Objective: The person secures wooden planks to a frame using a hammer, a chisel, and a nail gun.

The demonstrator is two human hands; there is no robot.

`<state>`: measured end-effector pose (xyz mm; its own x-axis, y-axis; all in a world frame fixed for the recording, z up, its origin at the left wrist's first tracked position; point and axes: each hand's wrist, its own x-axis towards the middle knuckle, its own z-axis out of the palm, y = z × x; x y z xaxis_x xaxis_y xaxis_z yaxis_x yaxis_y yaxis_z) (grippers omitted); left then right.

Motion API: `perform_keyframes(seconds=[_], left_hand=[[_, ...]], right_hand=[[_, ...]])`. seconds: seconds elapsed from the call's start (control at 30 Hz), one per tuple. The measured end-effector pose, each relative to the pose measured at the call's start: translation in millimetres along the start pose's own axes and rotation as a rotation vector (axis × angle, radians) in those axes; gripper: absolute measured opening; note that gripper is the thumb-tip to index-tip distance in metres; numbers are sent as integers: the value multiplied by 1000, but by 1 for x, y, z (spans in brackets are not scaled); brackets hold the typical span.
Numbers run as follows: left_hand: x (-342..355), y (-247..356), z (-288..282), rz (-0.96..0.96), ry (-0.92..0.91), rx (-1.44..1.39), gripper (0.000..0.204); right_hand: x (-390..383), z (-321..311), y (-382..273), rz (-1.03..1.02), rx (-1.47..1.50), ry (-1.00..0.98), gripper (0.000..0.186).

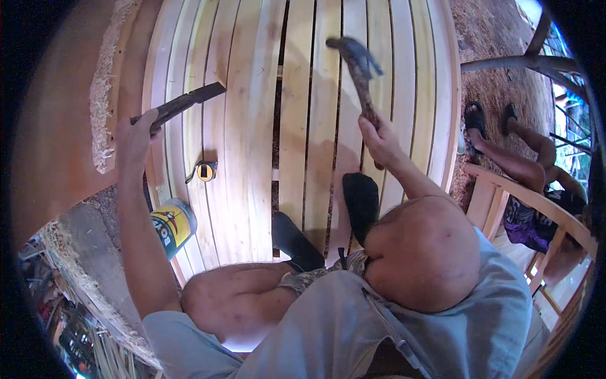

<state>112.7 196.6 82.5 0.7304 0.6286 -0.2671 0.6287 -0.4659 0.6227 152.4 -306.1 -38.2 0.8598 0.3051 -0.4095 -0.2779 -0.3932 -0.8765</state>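
Observation:
My right hand (pixel 380 140) is wrapped round the wooden handle of a claw hammer (pixel 360 60), held up over the slats with its head pointing away from me. On the left side, my left hand (pixel 137 131) grips one end of a dark, flat, chisel-like bar (pixel 183 106). The bar's broader end points up and to the right, apart from the hammer. Beneath both hands lies a pale slatted wooden platform (pixel 249 126) with dark gaps between the slats. A yellow and black tape measure (pixel 206 171) rests on the slats below my left hand.
A green and yellow can (pixel 173 226) lies beside my left forearm. My dark-covered feet (pixel 361 205) are on the slats. A large wooden board (pixel 63 132) with shavings stands left. On the right are a curved wooden rail frame (pixel 536 202) and another person's legs (pixel 511 158).

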Motion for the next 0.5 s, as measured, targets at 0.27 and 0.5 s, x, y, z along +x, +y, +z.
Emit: perform_keyframes(seconds=[0.27,0.5], left_hand=[[-2,-13,-6,-28,67,-63,26],[8,1,-5,-106,-37,-110,37]], right_hand=[[7,-3,-42,43,127,-66,44],[12,-3,36,-201,45,-44,40]])
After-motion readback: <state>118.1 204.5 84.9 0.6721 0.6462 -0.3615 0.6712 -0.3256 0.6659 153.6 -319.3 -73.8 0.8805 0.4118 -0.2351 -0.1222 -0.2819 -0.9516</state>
